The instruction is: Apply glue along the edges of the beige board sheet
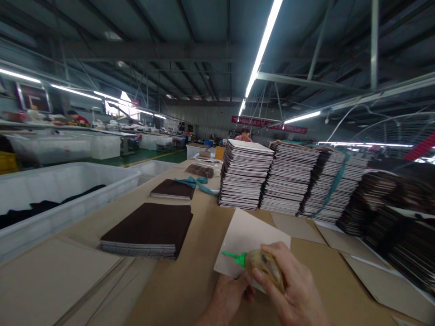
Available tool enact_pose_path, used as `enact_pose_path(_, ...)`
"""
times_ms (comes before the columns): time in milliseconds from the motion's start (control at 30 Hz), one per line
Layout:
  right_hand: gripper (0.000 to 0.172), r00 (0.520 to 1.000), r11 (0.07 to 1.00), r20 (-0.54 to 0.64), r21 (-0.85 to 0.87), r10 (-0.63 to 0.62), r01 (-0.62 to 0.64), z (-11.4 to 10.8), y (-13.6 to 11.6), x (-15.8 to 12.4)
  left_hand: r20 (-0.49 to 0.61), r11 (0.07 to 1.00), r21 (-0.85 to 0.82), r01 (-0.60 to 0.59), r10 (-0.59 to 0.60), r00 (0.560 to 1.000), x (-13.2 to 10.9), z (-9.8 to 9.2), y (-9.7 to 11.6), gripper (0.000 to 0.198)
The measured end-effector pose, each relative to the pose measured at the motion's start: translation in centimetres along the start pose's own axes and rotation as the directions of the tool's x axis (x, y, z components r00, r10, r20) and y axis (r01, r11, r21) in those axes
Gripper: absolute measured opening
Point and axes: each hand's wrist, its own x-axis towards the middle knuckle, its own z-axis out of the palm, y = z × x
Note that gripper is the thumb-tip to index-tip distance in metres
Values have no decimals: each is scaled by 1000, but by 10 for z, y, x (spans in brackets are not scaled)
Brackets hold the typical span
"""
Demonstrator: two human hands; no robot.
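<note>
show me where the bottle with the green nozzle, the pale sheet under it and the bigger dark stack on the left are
Green-nozzled bottle [258,262]: head view, on its yellowish body.
Pale sheet [249,235]: head view, on its upper face.
Bigger dark stack [147,226]: head view, on its top.

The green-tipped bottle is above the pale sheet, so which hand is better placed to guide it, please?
Probably the right hand: it grips the bottle, whose green tip is over the pale sheet; the left hand is at the sheet's near edge.

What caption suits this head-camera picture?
The right hand holds a green-tipped bottle over a pale panel held by the left hand, before tall stacks.
</note>
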Motion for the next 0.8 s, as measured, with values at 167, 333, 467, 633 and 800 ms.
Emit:
enact_pose_path(167,21,987,995,-153,-79,42,-54,-7,6,5,-31,999,40,21,-19,999,-1,1,-5,47)
enact_pose_path(333,21,984,995,-169,-74,46,-59,-7,9,7,-36,997,50,53,-51,998,1,3,-8,51)
enact_pose_path(467,20,993,999,-119,-39,21,-26,-5,8,6,-19,998,52,45,-44,999,4,1,-12,60)
enact_pose_path(633,19,985,997,-174,-76,15,-29,-6,7,7,-16,997,65,46,-45,999,6,-2,-16,59)
enact_pose_path(800,18,997,1000,-82,-28,8,-10,-5,6,7,5,999,30,36,-36,999,9,-5,-19,60)
